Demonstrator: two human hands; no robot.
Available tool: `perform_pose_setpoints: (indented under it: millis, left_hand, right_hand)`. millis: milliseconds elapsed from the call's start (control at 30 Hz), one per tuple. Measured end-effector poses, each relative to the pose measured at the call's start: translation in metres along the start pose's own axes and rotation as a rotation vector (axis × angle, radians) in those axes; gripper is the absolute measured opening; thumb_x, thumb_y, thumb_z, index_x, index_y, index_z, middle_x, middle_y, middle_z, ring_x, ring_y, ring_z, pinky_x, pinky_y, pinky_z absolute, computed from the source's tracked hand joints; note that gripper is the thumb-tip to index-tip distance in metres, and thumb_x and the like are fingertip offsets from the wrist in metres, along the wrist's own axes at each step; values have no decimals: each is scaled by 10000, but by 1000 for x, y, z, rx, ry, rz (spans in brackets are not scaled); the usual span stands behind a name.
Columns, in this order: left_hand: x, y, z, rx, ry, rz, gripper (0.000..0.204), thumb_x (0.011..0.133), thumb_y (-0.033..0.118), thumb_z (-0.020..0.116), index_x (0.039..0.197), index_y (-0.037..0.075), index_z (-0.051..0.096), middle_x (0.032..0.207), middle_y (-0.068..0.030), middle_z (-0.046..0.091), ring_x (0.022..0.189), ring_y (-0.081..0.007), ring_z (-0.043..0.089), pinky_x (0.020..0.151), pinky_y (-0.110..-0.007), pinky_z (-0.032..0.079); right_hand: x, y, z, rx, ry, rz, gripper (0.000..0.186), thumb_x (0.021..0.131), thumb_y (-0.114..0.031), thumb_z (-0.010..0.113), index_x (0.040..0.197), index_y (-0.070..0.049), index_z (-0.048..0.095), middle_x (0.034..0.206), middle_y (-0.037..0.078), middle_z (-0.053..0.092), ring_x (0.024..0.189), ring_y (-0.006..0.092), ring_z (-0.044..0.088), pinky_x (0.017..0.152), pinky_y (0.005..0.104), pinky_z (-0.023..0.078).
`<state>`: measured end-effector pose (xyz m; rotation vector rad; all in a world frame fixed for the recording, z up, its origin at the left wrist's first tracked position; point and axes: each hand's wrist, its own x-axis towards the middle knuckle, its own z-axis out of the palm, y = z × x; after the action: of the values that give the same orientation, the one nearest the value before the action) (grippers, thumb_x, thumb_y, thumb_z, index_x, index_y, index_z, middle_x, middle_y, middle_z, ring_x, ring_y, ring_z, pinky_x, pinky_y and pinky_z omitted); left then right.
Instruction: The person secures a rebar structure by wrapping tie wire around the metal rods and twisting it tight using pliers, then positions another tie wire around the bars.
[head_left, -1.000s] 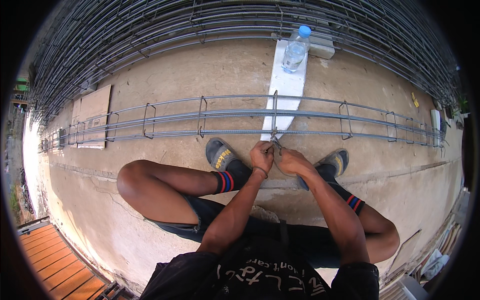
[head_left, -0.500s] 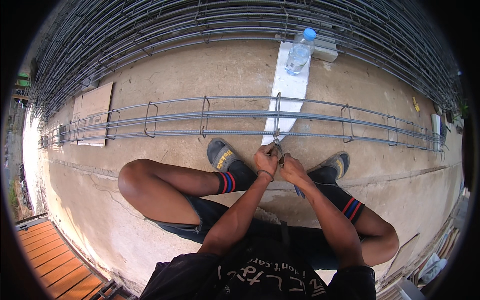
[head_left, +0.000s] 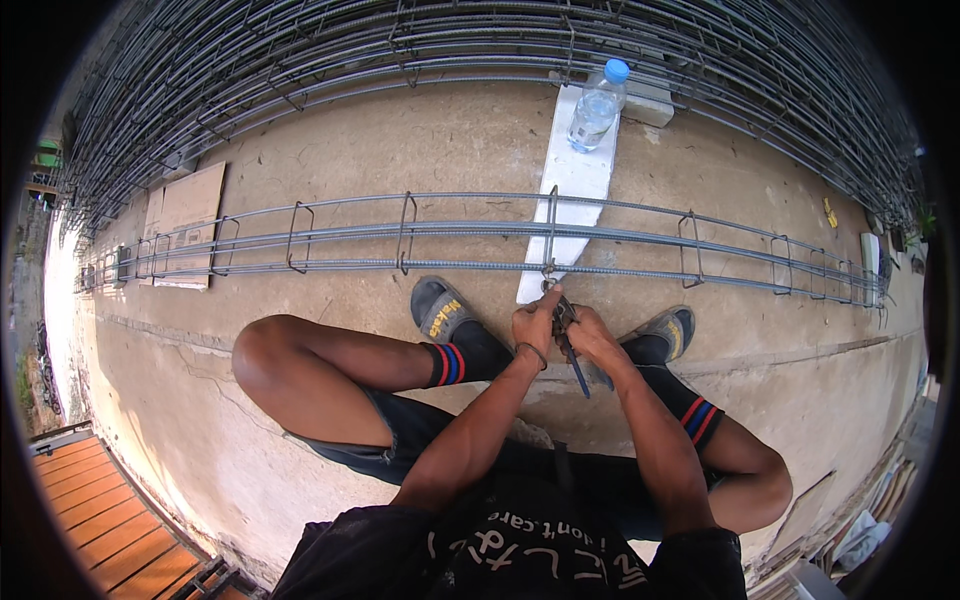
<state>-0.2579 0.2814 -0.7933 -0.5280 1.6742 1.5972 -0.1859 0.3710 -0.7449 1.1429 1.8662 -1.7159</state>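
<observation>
Just below the near bar of a long rebar cage (head_left: pixel 628 236), at a stirrup corner above a white board (head_left: pixel 577 175), both my hands are close together. My left hand (head_left: pixel 536 325) is closed, its thumb raised toward that corner; what it grips is too small to make out. My right hand (head_left: pixel 590 335) is closed on a dark hand tool, apparently pliers (head_left: pixel 576 366), whose long blue-grey handle points down toward me. The tool's jaws are mostly hidden between my fingers. My feet in slides (head_left: pixel 432 306) rest on either side, below the cage.
Stacked rebar cages (head_left: pixel 350 50) span the back, near a concrete block (head_left: pixel 648 108). A water bottle (head_left: pixel 593 115) stands on the white board. Cardboard (head_left: pixel 185 200) lies at left on the concrete floor (head_left: pixel 330 130). Orange slats (head_left: pixel 100 500) are at lower left, a small yellow item (head_left: pixel 830 210) at right.
My hands have drawn slightly down from the stirrup corner, the right more than at first. The tool has swung round, so its handle now shows pointing down between my forearms.
</observation>
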Motion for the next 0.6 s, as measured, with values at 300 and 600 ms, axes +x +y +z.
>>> perform_pose_setpoints:
  millis: [300,600]
  left_hand:
    - [10,-4,5,594,-128,241,455,807,409,717,682,-26,668,617,-107,655,570,-198,633,569,-364,478]
    - [13,-21,21,412,-105,158,340,855,300,679,764,-28,668,618,-117,662,552,-192,646,567,-332,502]
  right_hand:
    - [3,37,-12,343,-75,-35,313,898,-102,483,1182,20,435,890,153,606,719,276,654,608,422,551]
    - [-22,61,45,-821,633,-288,651,763,-117,615,1338,19,342,1047,231,505,875,409,570,769,526,488]
